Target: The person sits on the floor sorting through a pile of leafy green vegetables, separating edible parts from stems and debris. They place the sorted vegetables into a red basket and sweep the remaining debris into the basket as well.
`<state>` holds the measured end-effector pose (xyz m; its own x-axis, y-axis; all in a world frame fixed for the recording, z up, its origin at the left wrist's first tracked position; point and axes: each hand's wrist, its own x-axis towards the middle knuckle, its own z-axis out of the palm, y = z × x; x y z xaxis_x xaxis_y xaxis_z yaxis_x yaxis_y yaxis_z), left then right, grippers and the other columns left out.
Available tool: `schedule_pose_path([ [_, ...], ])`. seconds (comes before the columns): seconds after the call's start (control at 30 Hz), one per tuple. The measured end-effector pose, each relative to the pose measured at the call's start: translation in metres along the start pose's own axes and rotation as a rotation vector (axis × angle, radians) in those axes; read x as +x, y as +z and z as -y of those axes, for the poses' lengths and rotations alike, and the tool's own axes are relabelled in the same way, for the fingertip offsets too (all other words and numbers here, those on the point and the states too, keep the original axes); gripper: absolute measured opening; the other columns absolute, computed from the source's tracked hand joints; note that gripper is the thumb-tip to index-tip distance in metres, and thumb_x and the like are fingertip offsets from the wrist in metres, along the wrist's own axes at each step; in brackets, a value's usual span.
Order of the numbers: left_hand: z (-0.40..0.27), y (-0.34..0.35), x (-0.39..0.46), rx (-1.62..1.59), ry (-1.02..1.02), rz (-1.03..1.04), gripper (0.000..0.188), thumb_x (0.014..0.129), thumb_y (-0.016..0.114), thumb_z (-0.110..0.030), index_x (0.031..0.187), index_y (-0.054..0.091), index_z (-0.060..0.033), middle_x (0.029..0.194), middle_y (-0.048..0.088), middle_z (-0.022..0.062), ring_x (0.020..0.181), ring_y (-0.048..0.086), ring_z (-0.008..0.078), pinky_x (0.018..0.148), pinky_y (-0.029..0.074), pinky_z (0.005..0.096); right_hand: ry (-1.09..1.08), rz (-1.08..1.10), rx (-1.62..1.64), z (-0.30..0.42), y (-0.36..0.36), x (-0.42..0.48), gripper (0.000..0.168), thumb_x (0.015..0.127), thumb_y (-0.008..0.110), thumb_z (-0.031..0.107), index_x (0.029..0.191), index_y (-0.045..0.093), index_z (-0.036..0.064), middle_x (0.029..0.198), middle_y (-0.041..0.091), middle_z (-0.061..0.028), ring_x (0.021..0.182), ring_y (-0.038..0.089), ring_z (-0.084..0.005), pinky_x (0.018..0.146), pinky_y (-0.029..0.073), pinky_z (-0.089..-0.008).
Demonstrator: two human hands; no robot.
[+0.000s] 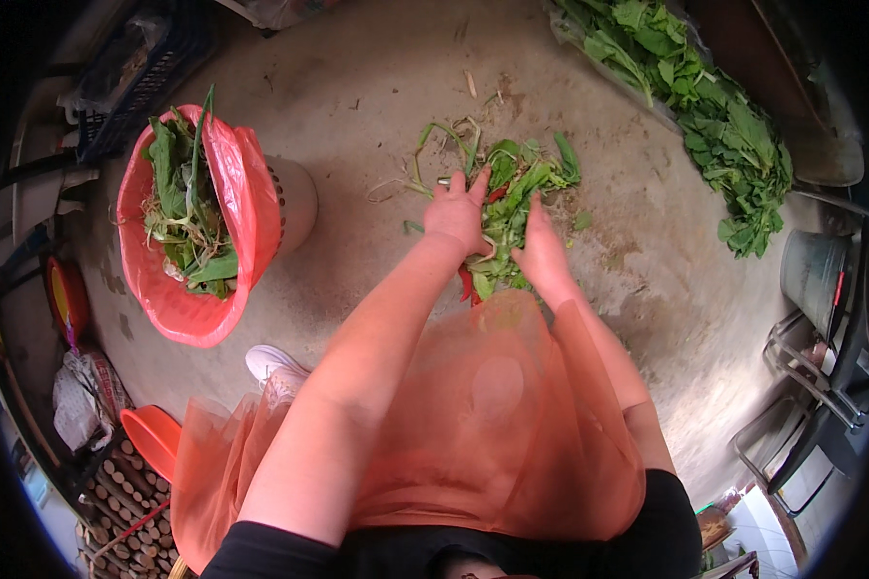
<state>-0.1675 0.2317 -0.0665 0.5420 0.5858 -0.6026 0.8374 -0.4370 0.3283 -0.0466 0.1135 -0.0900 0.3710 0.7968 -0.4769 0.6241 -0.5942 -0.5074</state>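
Note:
A loose heap of leafy green scraps [505, 217] with red chili peppers [466, 284] lies on the concrete floor in front of me. My left hand [460, 211] presses on its left side, fingers spread. On the right side, my right hand [543, 250] touches the leaves, palm turned inward. The greens lie between both hands; whether any are gripped is unclear. Thin stalks and roots [434, 145] stick out beyond my left fingers. To the left stands a perforated bin [297, 203] lined with a red plastic bag [250, 188], holding wilted leaves and scallion scraps [188, 217].
A long pile of leafy greens [731, 137] lies on plastic at the upper right. A dark blue crate [130, 79] stands upper left. Stacked firewood [130, 499] and an orange basin [152, 438] are lower left. A metal bucket [811, 271] and metal-framed chairs [804, 391] stand at right.

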Motion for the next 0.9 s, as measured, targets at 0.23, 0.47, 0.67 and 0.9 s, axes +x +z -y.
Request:
schedule_pose_path([
  [0.23,0.005,0.014,-0.005,-0.119,0.040,-0.108,0.107,0.061,0.082,-0.013,0.149,0.024,-0.0271,0.140,0.038,0.0176,0.113,0.054,0.0395,0.091,0.051,0.0429,-0.379,0.050,0.130,0.002,0.019,0.026,0.073,0.071,0.066,0.000,0.137,0.034,-0.009,0.126,0.048,-0.0292,0.109,0.054,-0.0443,0.095,0.045,-0.0435],
  [0.47,0.011,0.019,-0.015,-0.399,0.080,-0.232,0.080,0.065,0.069,0.000,0.137,0.045,-0.0246,0.138,0.043,0.0192,0.111,0.055,0.0390,0.090,0.050,0.0419,-0.276,0.176,0.446,0.004,0.027,0.019,0.055,0.073,0.052,-0.008,0.128,0.045,-0.004,0.117,0.057,-0.0218,0.109,0.056,-0.0335,0.096,0.043,-0.0386],
  [0.67,0.028,0.026,-0.017,-0.676,0.172,-0.408,0.058,0.067,0.065,0.003,0.121,0.061,-0.0153,0.124,0.055,0.0153,0.113,0.055,0.0347,0.094,0.047,0.0371,-0.314,0.107,0.510,0.016,0.003,-0.003,0.046,0.077,0.050,-0.004,0.122,0.051,-0.005,0.116,0.060,-0.0219,0.111,0.058,-0.0352,0.100,0.042,-0.0381],
  [0.9,0.045,0.002,-0.028,-0.976,0.141,-0.359,0.045,0.075,0.069,0.002,0.119,0.061,-0.0050,0.113,0.062,0.0066,0.104,0.059,0.0170,0.090,0.048,0.0287,-0.331,-0.056,0.934,0.002,-0.017,-0.029,0.046,0.082,0.041,-0.012,0.126,0.052,-0.001,0.123,0.061,-0.0133,0.119,0.056,-0.0209,0.104,0.040,-0.0328],
])
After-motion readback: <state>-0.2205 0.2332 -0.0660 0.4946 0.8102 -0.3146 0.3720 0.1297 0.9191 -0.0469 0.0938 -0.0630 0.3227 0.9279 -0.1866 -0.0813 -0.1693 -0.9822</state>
